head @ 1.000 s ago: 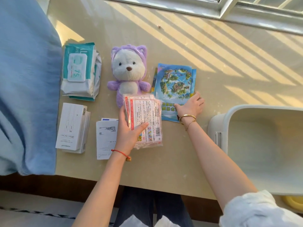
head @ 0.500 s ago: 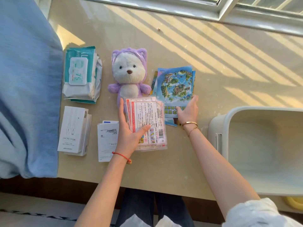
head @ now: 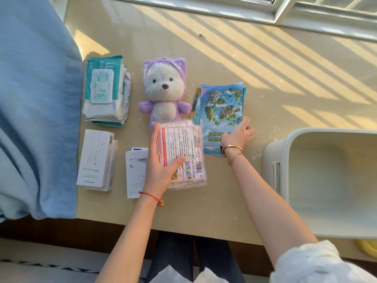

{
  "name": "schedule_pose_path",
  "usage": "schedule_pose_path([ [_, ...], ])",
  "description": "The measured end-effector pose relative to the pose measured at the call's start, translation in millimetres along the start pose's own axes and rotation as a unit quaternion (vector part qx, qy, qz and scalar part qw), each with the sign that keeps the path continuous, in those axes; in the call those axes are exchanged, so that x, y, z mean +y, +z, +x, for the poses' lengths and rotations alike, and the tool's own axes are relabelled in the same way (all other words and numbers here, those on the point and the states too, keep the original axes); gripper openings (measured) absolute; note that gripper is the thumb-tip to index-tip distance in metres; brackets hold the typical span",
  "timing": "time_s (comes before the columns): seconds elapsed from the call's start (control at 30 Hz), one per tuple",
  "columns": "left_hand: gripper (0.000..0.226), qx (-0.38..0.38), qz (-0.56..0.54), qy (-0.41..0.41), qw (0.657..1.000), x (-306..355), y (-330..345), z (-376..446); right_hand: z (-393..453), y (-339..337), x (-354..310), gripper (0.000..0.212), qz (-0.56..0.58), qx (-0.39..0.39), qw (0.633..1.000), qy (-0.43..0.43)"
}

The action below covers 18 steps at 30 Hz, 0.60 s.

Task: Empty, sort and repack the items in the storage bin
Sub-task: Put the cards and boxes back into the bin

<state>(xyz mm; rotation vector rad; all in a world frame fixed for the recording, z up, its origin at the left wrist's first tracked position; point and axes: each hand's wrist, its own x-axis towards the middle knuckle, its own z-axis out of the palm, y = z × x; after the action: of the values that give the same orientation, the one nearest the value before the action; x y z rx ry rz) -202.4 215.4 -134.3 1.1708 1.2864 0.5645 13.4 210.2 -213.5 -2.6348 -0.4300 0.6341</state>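
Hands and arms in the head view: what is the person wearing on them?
The left hand has a thin red cord bracelet with a small bead at the wrist. The right hand has a gold bangle and a finer gold chain bracelet. Both forearms are bare; a white sleeve covers the right upper arm.

Plush bear (head: 164, 92) between wipes (head: 106, 89) and leaflets (head: 223, 107), seemingly apart.

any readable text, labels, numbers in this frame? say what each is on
"75": on the flip lid of the wet wipes pack.
"IPE": partial letters on the wipes pack's top edge, rest cut off.
White cable box: small print, brand line upside down, too blurred to read.
Packets in the left hand: dense print and barcode, too small.
Map booklet under the right hand: large upside-down title, not legible.
White paper box: barcode, tiny print, unreadable.
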Motion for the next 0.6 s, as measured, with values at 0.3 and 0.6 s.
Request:
schedule_pose_path([
  [0.3,0.098,0.005,-0.01,-0.006,1.0,1,-12,0,-1,-9,-1,0.063,-0.012,-0.006,0.999,-0.05],
  [0.6,0.099,-0.007,-0.012,0.007,1.0,10,-16,-1,-11,-39,11,0.079,0.169,-0.112,0.974,-0.104],
])
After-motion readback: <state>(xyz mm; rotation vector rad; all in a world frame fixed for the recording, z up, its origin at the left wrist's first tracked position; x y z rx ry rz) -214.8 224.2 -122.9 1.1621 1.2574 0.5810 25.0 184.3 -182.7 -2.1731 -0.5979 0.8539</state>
